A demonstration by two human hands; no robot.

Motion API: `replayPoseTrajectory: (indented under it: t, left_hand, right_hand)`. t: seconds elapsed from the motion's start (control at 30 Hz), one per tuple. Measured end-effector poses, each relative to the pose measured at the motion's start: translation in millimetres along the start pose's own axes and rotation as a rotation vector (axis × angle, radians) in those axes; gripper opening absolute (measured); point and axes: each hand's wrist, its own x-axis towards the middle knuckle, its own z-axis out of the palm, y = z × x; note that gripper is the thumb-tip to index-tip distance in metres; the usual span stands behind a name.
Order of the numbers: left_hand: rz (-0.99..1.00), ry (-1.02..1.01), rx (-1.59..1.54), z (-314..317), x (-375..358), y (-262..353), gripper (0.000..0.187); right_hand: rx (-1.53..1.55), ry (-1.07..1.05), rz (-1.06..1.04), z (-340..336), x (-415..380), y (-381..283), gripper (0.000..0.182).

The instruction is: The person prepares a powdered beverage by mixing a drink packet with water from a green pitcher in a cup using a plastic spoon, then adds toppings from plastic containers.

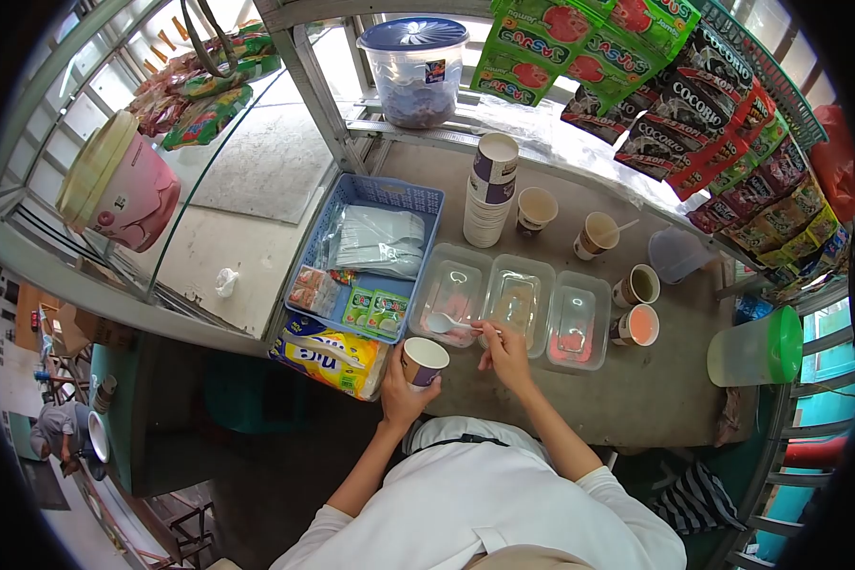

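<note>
My left hand (405,397) is wrapped round a paper cup (425,359) near the table's front edge. The cup stands upright, its mouth facing up. In my right hand (503,356) is the handle of a white spoon (441,323), pinched between the fingers. The spoon's bowl is over the left clear container (449,294), which has pink stuff at its bottom. Beside it are a middle container (520,302) with pale orange contents and a right container (579,321) with pink contents.
Behind the containers stand a stack of cups (490,195) and a single cup (537,210). More cups (596,236) hold drinks at right. A blue basket (432,204) with packets and a yellow pack (328,356) lie left. Sachets (674,123) hang above; a green-lidded container (750,350) stands far right.
</note>
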Motion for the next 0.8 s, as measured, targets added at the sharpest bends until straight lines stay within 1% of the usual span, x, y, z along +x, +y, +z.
replayPoseTrajectory:
  t: [0.03,0.13,0.23,0.43,0.63,0.73,0.8]
  left_hand:
    - [-0.018,-0.009,-0.026,0,0,1,0.084]
    - [0.029,0.005,-0.008,1,1,0,0.084]
    - [0.019,-0.016,0.010,1,0,-2,0.084]
    - [0.084,0.025,0.093,1,2,3,0.087]
    - [-0.015,-0.018,-0.011,3,0,-3,0.087]
    - [-0.010,-0.033,-0.010,4,0,-3,0.087]
    - [0.013,-0.019,0.002,4,0,-4,0.087]
  right_hand:
    - [0.047,0.008,0.026,0,0,2,0.038]
    - [0.094,-0.010,0.069,-2,0,10,0.040]
    - [0.142,-0.036,0.084,0,-2,13,0.039]
    - [0.195,-0.054,0.113,-3,1,18,0.043]
    - [0.310,-0.021,0.179,-15,-5,-1,0.044]
    - [0.370,-0.033,0.162,-22,-12,-21,0.041]
    - [0.296,-0.145,0.084,-30,-15,-21,0.039]
